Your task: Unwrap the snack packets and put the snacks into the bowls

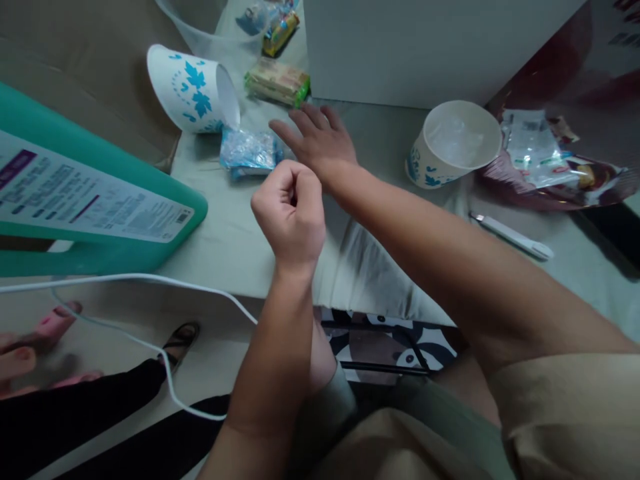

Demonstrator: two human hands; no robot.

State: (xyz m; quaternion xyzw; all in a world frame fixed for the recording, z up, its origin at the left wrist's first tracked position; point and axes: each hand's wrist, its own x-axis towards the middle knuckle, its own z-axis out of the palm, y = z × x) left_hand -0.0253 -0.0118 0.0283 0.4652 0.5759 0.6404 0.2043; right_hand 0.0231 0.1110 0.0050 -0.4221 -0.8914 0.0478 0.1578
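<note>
My left hand [290,213] is closed in a fist above the table's near part. A dark hollow shows at the top of the curled fingers, and whatever the fist may hold is hidden. My right hand [323,137] reaches across from the right, just beyond the fist, palm down with fingers spread and nothing in them. Its fingertips are nearest to a green-and-tan wrapped snack [277,81]; I cannot tell whether they touch it. Left of that hand lies a shiny blue packet [249,150], at the mouth of a tipped paper cup [193,90] with blue leaves.
Clear plastic fills an upright paper cup [453,140] on the right. Near it lie a white utility knife [513,237], snack wrappers [540,157] and a dark phone [613,233]. A green jug [185,200] stands left, a white box [400,50] behind. A white cable [150,279] hangs beside the table.
</note>
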